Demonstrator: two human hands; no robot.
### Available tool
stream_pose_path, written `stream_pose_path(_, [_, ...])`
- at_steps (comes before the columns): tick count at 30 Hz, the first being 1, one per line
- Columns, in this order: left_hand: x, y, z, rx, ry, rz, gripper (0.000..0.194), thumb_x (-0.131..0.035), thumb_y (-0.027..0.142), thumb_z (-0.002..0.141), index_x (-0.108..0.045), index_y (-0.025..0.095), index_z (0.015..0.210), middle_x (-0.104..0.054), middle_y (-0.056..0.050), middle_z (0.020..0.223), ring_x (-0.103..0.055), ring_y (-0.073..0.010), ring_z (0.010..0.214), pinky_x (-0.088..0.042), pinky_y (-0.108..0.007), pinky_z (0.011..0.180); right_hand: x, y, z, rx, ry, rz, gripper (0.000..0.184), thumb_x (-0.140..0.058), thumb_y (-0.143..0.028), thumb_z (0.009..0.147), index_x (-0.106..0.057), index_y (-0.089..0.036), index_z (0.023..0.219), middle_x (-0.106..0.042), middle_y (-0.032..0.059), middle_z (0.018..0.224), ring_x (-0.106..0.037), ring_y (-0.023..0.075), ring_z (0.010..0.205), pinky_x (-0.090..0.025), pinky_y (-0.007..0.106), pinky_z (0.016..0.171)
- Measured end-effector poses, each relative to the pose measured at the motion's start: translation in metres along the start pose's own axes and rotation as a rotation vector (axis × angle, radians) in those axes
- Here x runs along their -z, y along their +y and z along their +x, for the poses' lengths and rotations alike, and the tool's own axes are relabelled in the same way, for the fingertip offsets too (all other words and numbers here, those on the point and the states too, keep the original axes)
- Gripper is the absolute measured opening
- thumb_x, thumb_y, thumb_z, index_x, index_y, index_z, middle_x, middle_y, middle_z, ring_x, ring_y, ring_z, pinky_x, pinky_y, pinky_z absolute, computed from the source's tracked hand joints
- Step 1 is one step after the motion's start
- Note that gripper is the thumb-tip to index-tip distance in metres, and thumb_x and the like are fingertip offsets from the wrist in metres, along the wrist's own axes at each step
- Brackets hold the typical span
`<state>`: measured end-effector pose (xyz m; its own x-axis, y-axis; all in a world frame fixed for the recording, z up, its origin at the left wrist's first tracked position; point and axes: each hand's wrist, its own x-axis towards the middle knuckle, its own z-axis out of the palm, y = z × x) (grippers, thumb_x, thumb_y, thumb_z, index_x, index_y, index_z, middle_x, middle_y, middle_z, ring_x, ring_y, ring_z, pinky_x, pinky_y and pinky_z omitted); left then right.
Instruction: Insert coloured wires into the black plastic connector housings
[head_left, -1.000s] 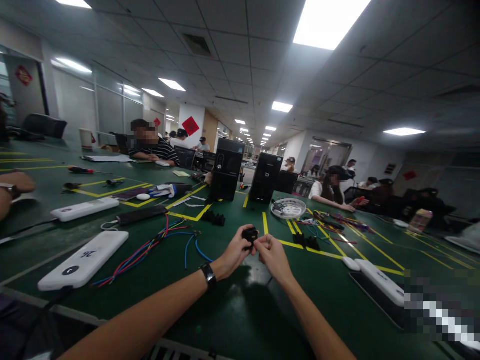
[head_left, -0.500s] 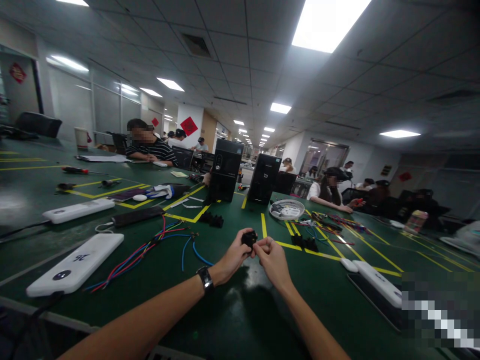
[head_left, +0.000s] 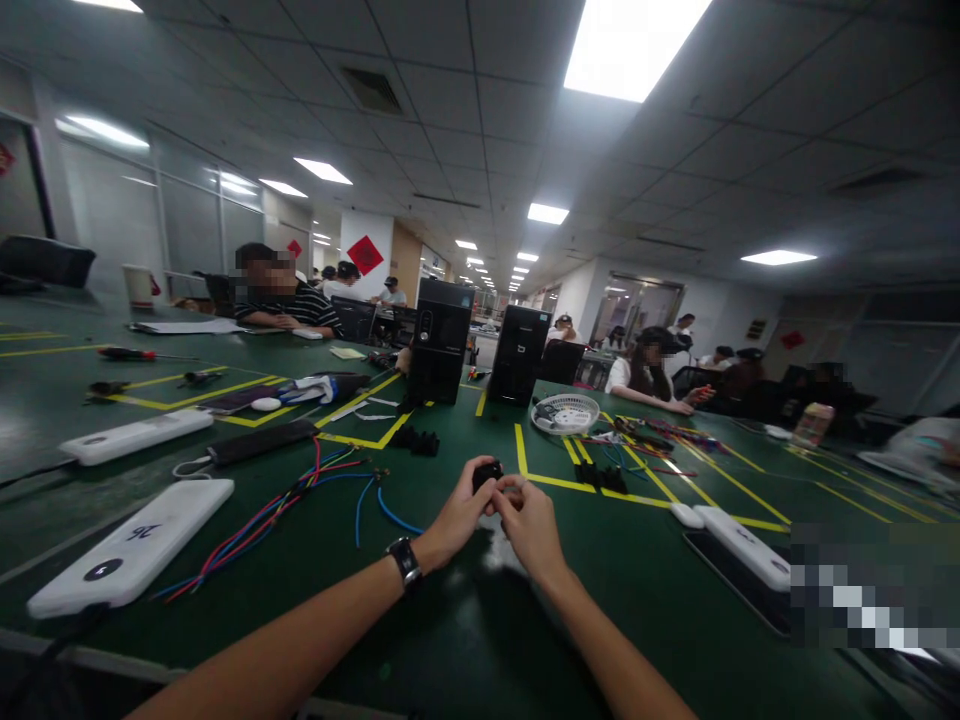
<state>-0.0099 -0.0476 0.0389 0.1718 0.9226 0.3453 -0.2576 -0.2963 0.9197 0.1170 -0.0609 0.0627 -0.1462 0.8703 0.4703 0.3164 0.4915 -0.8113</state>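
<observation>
A small black part, too small to identify further, is gripped in my left hand above the green table. My right hand is closed in a pinch at its near right side, and its fingertips touch those of my left hand. What the right fingertips hold, if anything, is hidden. Behind my hands lie several similar black parts on the left and more black parts on the right. Blue, red and black wires spread out to the left of my left wrist.
Two black computer cases stand at the table's middle, beside a white basket of small parts. White power banks lie at left and right. A screwdriver is farther left. Co-workers sit across the table.
The black part has turned and is now more covered by my fingers. My right fingers have drawn in closer to my left hand. The whole view has shifted slightly.
</observation>
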Motion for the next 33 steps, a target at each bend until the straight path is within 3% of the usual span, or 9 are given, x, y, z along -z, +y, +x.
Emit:
stream_pose_path(4, [0.003, 0.000, 0.003, -0.020, 0.033, 0.044, 0.045, -0.052, 0.043, 0.083, -0.042, 0.022, 0.122, -0.055, -0.009, 0.115, -0.058, -0.0177, 0.090, -0.047, -0.028, 0.072, -0.002, -0.001, -0.002, 0.011, -0.052, -0.002, 0.018, -0.047, -0.029, 0.086, -0.059, -0.016, 0.090, -0.064, 0.0013, 0.066, -0.056, 0.0119, 0.050, -0.041, 0.021, 0.047])
stream_pose_path(6, [0.006, 0.000, 0.004, -0.025, 0.061, 0.048, 0.044, -0.052, 0.043, 0.083, -0.043, 0.021, 0.121, -0.058, -0.010, 0.112, -0.059, -0.0181, 0.089, -0.048, -0.030, 0.074, -0.002, -0.001, -0.003, 0.018, -0.095, 0.015, 0.022, -0.047, -0.025, 0.085, -0.057, -0.016, 0.103, -0.065, 0.0013, 0.072, -0.055, 0.0108, 0.050, -0.042, 0.021, 0.048])
stream_pose_path(10, [0.012, 0.001, 0.008, -0.028, 0.108, 0.038, 0.041, -0.048, 0.044, 0.085, -0.042, 0.021, 0.118, -0.060, -0.009, 0.108, -0.062, -0.0181, 0.084, -0.049, -0.031, 0.071, -0.003, 0.001, -0.006, -0.030, -0.134, 0.078, 0.048, -0.048, -0.023, 0.083, -0.033, -0.019, 0.128, -0.064, -0.0025, 0.071, -0.053, 0.0103, 0.046, -0.040, 0.020, 0.044])
stream_pose_path(15, [0.018, 0.007, 0.010, -0.125, 0.180, 0.118, 0.027, -0.044, 0.043, 0.086, -0.047, 0.020, 0.100, -0.061, -0.007, 0.103, -0.063, -0.0151, 0.073, -0.049, -0.028, 0.067, -0.001, 0.001, -0.010, -0.067, -0.222, -0.042, 0.024, -0.048, -0.037, 0.086, -0.050, -0.018, 0.101, -0.055, -0.0052, 0.051, -0.047, 0.0095, 0.040, -0.032, 0.019, 0.041])
stream_pose_path(19, [0.022, 0.008, 0.013, -0.181, 0.175, 0.212, 0.026, -0.042, 0.042, 0.087, -0.050, 0.019, 0.096, -0.061, -0.005, 0.099, -0.061, -0.0132, 0.063, -0.049, -0.027, 0.060, 0.000, -0.004, -0.011, -0.078, -0.310, 0.002, 0.027, -0.047, -0.041, 0.088, -0.058, -0.016, 0.091, -0.048, -0.0052, 0.049, -0.042, 0.0085, 0.042, -0.030, 0.019, 0.042])
stream_pose_path(23, [0.025, 0.007, 0.016, -0.201, 0.172, 0.300, 0.027, -0.041, 0.041, 0.088, -0.054, 0.019, 0.096, -0.061, -0.005, 0.100, -0.060, -0.0125, 0.061, -0.048, -0.026, 0.058, -0.001, -0.009, -0.011, -0.085, -0.312, 0.105, 0.030, -0.044, -0.040, 0.089, -0.059, -0.014, 0.088, -0.043, -0.0065, 0.047, -0.038, 0.0075, 0.041, -0.028, 0.018, 0.042])
stream_pose_path(27, [0.026, 0.010, 0.015, -0.230, 0.107, 0.298, 0.026, -0.043, 0.040, 0.087, -0.056, 0.019, 0.095, -0.060, -0.006, 0.109, -0.060, -0.0118, 0.064, -0.049, -0.027, 0.062, -0.003, -0.005, -0.012, -0.151, -0.363, 0.116, 0.027, -0.044, -0.040, 0.089, -0.056, -0.015, 0.086, -0.046, -0.0063, 0.048, -0.039, 0.0073, 0.039, -0.027, 0.018, 0.039])
stream_pose_path(33, [0.027, 0.013, 0.014, -0.115, 0.083, 0.101, 0.038, -0.051, 0.038, 0.083, -0.044, 0.022, 0.117, -0.059, -0.009, 0.116, -0.062, -0.0131, 0.069, -0.051, -0.032, 0.071, -0.005, 0.003, -0.012, -0.182, -0.400, 0.136, 0.024, -0.045, -0.039, 0.088, -0.053, -0.017, 0.083, -0.051, -0.0049, 0.056, -0.041, 0.0065, 0.040, -0.028, 0.017, 0.038])
